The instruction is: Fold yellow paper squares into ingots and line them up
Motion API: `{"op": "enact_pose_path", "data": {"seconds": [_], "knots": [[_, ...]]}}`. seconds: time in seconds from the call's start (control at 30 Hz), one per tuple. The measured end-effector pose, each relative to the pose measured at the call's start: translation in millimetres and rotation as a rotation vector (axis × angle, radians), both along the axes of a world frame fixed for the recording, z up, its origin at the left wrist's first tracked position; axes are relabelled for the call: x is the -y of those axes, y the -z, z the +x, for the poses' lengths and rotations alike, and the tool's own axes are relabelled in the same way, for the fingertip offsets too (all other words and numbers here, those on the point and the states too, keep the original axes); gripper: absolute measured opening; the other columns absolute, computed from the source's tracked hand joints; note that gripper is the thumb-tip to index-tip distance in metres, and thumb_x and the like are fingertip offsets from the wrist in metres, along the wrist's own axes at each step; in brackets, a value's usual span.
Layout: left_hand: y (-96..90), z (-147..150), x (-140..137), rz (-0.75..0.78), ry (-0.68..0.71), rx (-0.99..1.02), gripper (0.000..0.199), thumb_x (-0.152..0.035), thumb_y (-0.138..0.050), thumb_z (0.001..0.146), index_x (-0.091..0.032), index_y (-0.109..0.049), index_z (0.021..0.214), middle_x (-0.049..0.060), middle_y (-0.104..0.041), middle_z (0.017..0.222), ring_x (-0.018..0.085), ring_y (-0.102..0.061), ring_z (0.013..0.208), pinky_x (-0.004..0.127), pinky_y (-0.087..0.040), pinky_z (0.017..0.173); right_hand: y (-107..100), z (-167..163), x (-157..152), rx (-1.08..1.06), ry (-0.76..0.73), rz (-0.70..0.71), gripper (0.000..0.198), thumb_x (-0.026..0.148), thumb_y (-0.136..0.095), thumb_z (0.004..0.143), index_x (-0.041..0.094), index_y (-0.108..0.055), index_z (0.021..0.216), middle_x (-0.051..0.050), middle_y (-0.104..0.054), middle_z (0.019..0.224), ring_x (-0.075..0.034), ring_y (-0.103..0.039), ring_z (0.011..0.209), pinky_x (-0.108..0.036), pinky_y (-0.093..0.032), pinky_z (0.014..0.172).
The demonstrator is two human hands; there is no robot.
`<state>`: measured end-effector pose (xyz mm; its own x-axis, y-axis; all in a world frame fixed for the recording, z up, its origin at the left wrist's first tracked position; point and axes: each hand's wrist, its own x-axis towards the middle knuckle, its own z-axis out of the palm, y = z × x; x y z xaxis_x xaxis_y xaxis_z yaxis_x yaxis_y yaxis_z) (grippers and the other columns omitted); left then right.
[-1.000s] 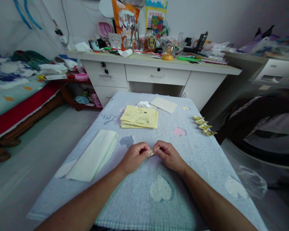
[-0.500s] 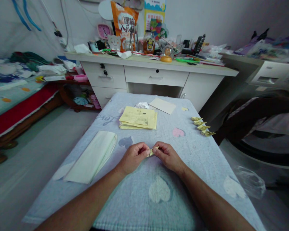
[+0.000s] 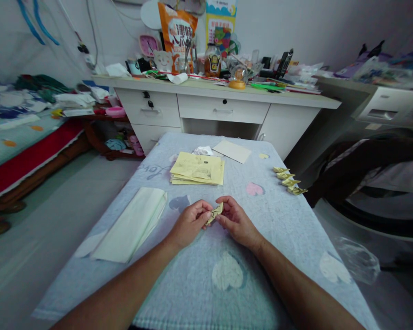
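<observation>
A small folded piece of yellow paper [image 3: 214, 213] with dark markings is held up between my two hands, above the middle of the cloth-covered table. My left hand [image 3: 192, 220] pinches its left end between thumb and fingers. On the other side, my right hand [image 3: 237, 219] has thumb and fingers closed on its right end. Beyond my hands lies a stack of yellow paper sheets [image 3: 198, 168]. Several folded yellow paper pieces [image 3: 289, 181] stand in a row near the table's right edge.
Left of my hands lies a folded pale green sheet [image 3: 132, 224]. A cream card [image 3: 231, 151] and a crumpled white tissue [image 3: 203, 150] rest behind the stack. A cluttered white desk [image 3: 206, 89] stands past the table, a washing machine [image 3: 382, 107] to the right, a bed [image 3: 27, 133] to the left.
The yellow paper has been tilted and turned, so more of its marked face shows. My fingers have shifted along it, with the right hand's fingers slightly higher and farther apart.
</observation>
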<state>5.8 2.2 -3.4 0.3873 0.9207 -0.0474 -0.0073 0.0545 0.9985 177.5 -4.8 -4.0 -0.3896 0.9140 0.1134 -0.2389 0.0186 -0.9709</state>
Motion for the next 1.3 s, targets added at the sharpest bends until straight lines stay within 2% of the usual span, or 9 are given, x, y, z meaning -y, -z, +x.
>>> {"op": "enact_pose_path", "data": {"seconds": [0.17, 0.33, 0.53, 0.67, 0.8, 0.97, 1.07, 1.13, 1.3], "knots": [[0.4, 1.3, 1.3, 0.002, 0.007, 0.021, 0.014, -0.029, -0.058, 0.085, -0.016, -0.052, 0.088, -0.003, -0.057, 0.066, 0.008, -0.050, 0.057, 0.021, -0.038, 0.055, -3.9, 2.5, -1.1, 0.052, 0.059, -0.025, 0.046, 0.032, -0.069, 0.081, 0.025, -0.043, 0.118, 0.004, -0.052, 0.077, -0.010, -0.048, 0.062, -0.020, -0.038, 0.052], [-0.3, 0.2, -0.6, -0.010, -0.025, 0.030, 0.016, -0.025, -0.064, 0.079, -0.016, -0.050, 0.081, -0.003, -0.058, 0.067, 0.009, -0.053, 0.059, 0.022, -0.042, 0.057, -4.2, 2.7, -2.3, -0.041, 0.024, -0.047, 0.045, 0.032, -0.071, 0.079, 0.025, -0.044, 0.115, 0.004, -0.052, 0.076, -0.009, -0.050, 0.062, -0.020, -0.039, 0.052], [0.5, -2.0, -2.9, -0.048, -0.024, 0.093, 0.028, -0.024, -0.068, 0.075, -0.015, -0.055, 0.098, -0.003, -0.062, 0.067, 0.009, -0.054, 0.057, 0.022, -0.042, 0.057, -3.8, 1.0, -1.5, -0.095, 0.013, -0.087, 0.037, 0.032, -0.072, 0.080, 0.024, -0.045, 0.103, 0.005, -0.054, 0.077, -0.008, -0.051, 0.060, -0.021, -0.040, 0.054], [1.6, -0.9, -1.2, -0.042, -0.030, 0.056, 0.020, -0.023, -0.069, 0.073, -0.013, -0.061, 0.087, -0.001, -0.063, 0.065, 0.009, -0.055, 0.056, 0.022, -0.043, 0.057, -2.8, 0.7, -1.3, -0.084, -0.022, -0.106, 0.034, 0.032, -0.074, 0.077, 0.021, -0.046, 0.094, 0.004, -0.055, 0.076, -0.009, -0.052, 0.061, -0.020, -0.039, 0.053], [1.3, 0.3, 0.9, -0.052, -0.022, 0.078, 0.020, -0.025, -0.072, 0.071, -0.013, -0.062, 0.084, -0.001, -0.063, 0.063, 0.009, -0.055, 0.055, 0.022, -0.044, 0.056, -4.1, 2.0, -0.4, -0.057, -0.075, -0.122, 0.030, 0.032, -0.073, 0.075, 0.020, -0.048, 0.087, 0.004, -0.055, 0.071, -0.010, -0.051, 0.060, -0.021, -0.038, 0.053], [0.4, 0.5, 1.4, -0.075, -0.014, 0.092, 0.021, -0.027, -0.074, 0.071, -0.013, -0.062, 0.080, 0.000, -0.065, 0.064, 0.010, -0.057, 0.056, 0.022, -0.045, 0.056, -7.5, 4.0, 0.3, 0.012, -0.065, -0.130, 0.021, 0.035, -0.064, 0.083, 0.019, -0.051, 0.086, 0.004, -0.054, 0.067, -0.009, -0.048, 0.058, -0.022, -0.038, 0.055], [0.2, 0.3, 1.9, -0.085, -0.007, 0.069, 0.021, -0.027, -0.074, 0.071, -0.012, -0.063, 0.080, 0.001, -0.066, 0.065, 0.010, -0.059, 0.057, 0.022, -0.046, 0.057, -7.1, 5.5, -1.2, 0.067, -0.049, -0.086, 0.024, 0.040, -0.062, 0.086, 0.018, -0.052, 0.085, 0.003, -0.054, 0.068, -0.009, -0.047, 0.058, -0.021, -0.038, 0.056], [-0.9, 0.7, 2.5, -0.101, 0.008, 0.064, 0.022, -0.027, -0.075, 0.070, -0.012, -0.063, 0.080, 0.002, -0.067, 0.065, 0.010, -0.059, 0.058, 0.021, -0.046, 0.056, -6.0, 6.7, -2.7, 0.065, -0.060, -0.081, 0.028, 0.042, -0.066, 0.083, 0.018, -0.052, 0.082, 0.003, -0.054, 0.069, -0.009, -0.047, 0.059, -0.021, -0.038, 0.056], [-6.3, 2.8, 4.0, -0.143, 0.012, 0.095, 0.028, -0.028, -0.077, 0.067, -0.013, -0.060, 0.082, 0.001, -0.066, 0.063, 0.011, -0.059, 0.054, 0.021, -0.045, 0.053, -4.2, 7.6, -4.4, -0.028, -0.077, -0.163, 0.039, 0.044, -0.077, 0.072, 0.019, -0.048, 0.079, 0.004, -0.057, 0.067, -0.009, -0.050, 0.055, -0.021, -0.039, 0.053]]}}
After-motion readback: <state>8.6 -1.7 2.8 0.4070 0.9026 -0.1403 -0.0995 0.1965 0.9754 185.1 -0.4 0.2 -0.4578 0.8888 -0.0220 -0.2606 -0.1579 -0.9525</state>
